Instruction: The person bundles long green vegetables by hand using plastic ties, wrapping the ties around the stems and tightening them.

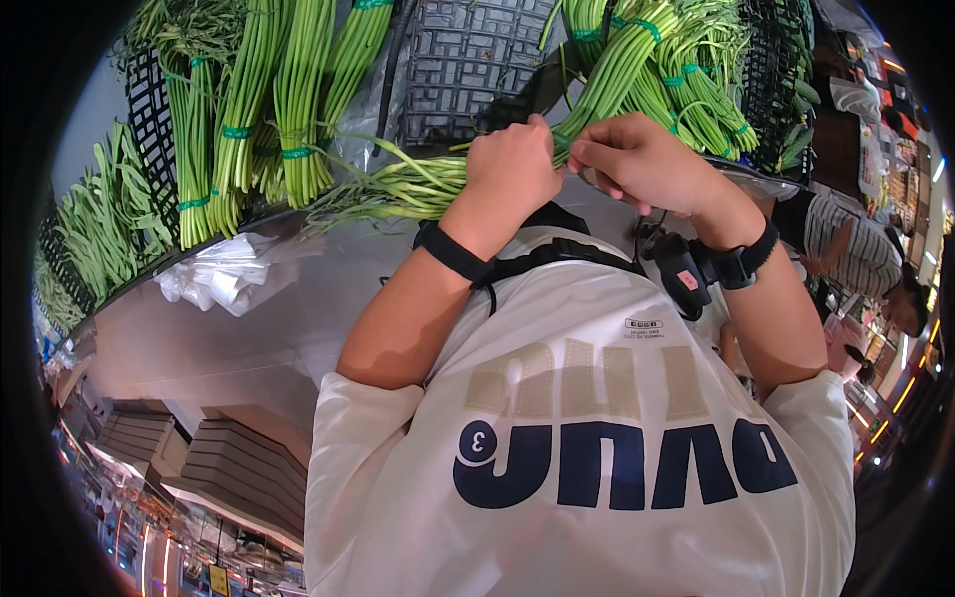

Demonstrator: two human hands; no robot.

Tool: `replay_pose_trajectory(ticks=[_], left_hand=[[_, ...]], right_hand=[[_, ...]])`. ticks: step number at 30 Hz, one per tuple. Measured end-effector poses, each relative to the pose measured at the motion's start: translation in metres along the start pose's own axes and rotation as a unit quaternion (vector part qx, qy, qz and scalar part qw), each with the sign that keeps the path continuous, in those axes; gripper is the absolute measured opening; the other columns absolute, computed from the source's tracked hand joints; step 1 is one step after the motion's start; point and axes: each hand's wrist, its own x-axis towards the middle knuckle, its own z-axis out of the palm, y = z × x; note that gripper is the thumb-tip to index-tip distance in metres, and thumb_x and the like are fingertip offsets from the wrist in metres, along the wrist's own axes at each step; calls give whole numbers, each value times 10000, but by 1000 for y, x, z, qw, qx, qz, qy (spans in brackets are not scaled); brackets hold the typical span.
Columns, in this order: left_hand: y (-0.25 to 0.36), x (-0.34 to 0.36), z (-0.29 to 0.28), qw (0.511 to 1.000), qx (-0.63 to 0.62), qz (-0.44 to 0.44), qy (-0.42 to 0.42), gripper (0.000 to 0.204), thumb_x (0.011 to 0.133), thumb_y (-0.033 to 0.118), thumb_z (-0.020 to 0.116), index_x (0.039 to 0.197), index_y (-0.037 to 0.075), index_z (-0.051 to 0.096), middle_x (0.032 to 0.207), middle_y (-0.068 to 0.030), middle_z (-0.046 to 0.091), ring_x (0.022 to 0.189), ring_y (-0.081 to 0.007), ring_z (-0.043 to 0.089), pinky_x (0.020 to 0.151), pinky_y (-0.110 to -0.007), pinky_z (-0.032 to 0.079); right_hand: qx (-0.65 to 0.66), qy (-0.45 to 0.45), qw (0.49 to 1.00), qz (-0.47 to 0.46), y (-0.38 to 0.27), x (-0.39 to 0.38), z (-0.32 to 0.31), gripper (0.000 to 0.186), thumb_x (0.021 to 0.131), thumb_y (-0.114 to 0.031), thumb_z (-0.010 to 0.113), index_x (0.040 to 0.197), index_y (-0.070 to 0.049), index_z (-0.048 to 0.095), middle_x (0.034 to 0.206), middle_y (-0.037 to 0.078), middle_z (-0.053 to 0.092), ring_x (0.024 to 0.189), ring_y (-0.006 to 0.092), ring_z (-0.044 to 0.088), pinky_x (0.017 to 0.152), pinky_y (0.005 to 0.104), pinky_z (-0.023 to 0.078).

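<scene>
Apparently the work is partway through: most of the long green stalks on the display already stand in neat bunches cinched with teal bands, while the bundle in hand looks loose, with no band visible on it and thin leaves straggling out to its left end. So, as a judgement, the finished lots are many and this one is not yet tied.

That loose bundle lies across the front edge of the display, just in front of the banded bunches and below the black crate. The left hand is closed into a fist around its stalks, fingers curled tight over them. The right hand sits just to the right of the left, nearly touching it, with its fingers pinched narrow on the stalks where they meet a second green bunch rising behind; whether a band lies between those fingers cannot be told.

Crumpled clear plastic bags lie on the grey table, well to the left of the bundle. Another person in a striped shirt stands off to its right.
</scene>
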Motion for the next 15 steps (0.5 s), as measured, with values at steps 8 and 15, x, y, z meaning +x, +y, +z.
replay_pose_trajectory(ticks=[8, 15], left_hand=[[-4, 0, 16, 1000, 1, 1, 8, 179, 846, 188, 700, 952, 45, 683, 864, -139, 757, 802, -328, 757, 683, -435, 602], [-7, -3, 9, 1000, 2, -10, -10, 314, 864, 267, 729, 1043, 21, 652, 905, -117, 767, 841, -317, 759, 693, -428, 603]], right_hand=[[-23, -3, 1000, -5, -38, 44, 1, 315, 1026, -209, 521, 917, 25, 701, 568, -5, 540, 397, 87, 486, 410, 237, 397], [-97, -23, 995, 8, -66, 56, 2, 278, 975, -188, 537, 921, 26, 706, 539, -15, 500, 388, 123, 501, 416, 266, 408]])
